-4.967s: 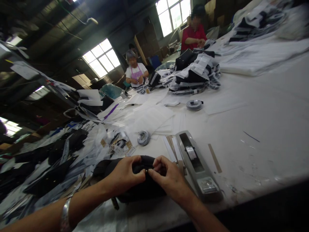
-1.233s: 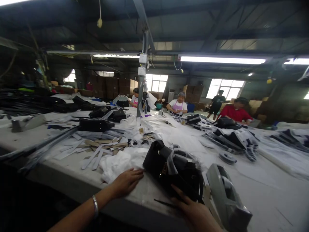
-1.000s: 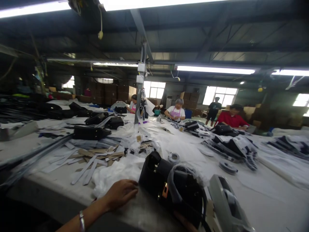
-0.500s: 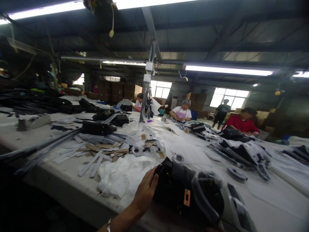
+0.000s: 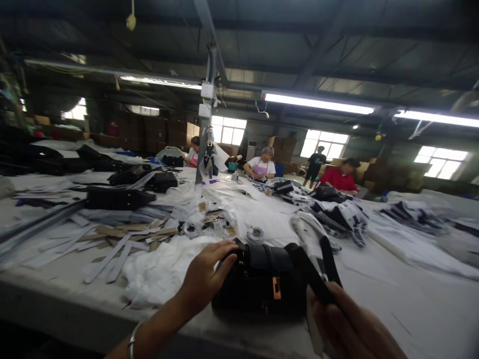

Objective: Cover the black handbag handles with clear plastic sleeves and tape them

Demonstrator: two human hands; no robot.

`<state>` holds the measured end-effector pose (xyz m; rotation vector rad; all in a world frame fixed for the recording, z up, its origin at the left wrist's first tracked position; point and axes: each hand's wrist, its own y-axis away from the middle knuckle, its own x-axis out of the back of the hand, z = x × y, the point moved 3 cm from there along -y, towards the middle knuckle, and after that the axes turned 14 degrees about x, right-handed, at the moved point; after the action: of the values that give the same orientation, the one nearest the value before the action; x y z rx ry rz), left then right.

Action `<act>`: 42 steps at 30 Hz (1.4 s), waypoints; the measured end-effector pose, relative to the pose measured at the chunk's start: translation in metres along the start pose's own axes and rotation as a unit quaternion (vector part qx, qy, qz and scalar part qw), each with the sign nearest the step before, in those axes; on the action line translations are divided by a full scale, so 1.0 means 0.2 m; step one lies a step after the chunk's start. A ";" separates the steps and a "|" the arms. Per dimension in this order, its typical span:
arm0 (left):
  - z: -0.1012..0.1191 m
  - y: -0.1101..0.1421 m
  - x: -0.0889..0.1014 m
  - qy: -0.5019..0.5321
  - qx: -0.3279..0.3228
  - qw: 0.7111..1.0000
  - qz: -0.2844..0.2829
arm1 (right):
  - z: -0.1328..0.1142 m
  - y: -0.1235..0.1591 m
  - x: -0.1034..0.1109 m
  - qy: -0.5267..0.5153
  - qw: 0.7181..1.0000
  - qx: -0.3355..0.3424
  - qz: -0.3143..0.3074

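Note:
A black handbag (image 5: 258,294) stands upright at the near edge of the worktable, with an orange-gold clasp plate (image 5: 276,287) on its front. My left hand (image 5: 209,269) grips the bag's upper left end, thumb on the front and fingers over the top. To the right of the bag, my right hand (image 5: 348,319) is closed around a black strap (image 5: 312,271), which rises in a loop beside the bag's right end. Motion blurs that hand, and its fingertips are partly hidden. Crumpled white tissue (image 5: 160,271) lies left of my left wrist.
Behind the bag lies a coil of pale tape (image 5: 255,235). Paper and card strips (image 5: 127,237) are scattered at the left, with more black bags (image 5: 118,198) beyond them. A metal post (image 5: 204,129) rises mid-table. Co-workers (image 5: 261,164) sit across the table.
My right hand has come into view at the lower right, holding the strap. The pale looped wrapping has moved off the bag's right end to behind it. My view has swung right.

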<state>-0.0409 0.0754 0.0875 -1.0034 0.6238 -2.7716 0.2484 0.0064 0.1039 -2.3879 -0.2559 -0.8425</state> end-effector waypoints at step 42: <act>0.17 -0.14 0.07 0.023 -0.127 0.989 -0.066 | -0.22 -0.47 -0.27 -0.519 0.847 -0.114 0.026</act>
<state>-0.0301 0.0859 0.1306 -1.0667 0.9724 -2.8891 0.1504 0.0575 0.1420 -2.8288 -0.5145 0.5733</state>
